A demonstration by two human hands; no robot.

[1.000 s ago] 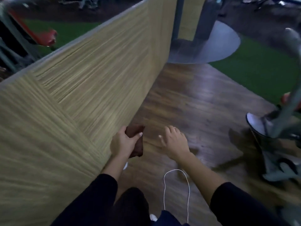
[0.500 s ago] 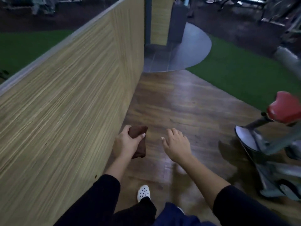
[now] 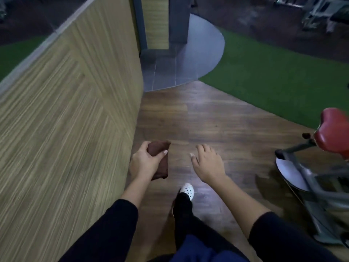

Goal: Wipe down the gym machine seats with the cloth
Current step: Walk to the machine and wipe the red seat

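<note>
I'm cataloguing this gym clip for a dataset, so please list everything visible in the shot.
folded brown cloth: one, brown, gripped in the left hand.
red padded machine seat: one, red, right edge.
grey metal machine frame: one, grey, lower right, under the seat.
wood-grain partition wall: one, tan, along the left.
wooden plank floor: one, brown, centre.
artificial turf: two areas, green, right of the plank floor and beyond the wall.
rounded tiled floor patch: one, grey, top centre.
distant gym equipment: count unclear, grey, top right.
white perforated shoe: one, white, bottom centre.
left hand: one, centre, holding the cloth.
right hand: one, beside it, empty, fingers relaxed.
</note>
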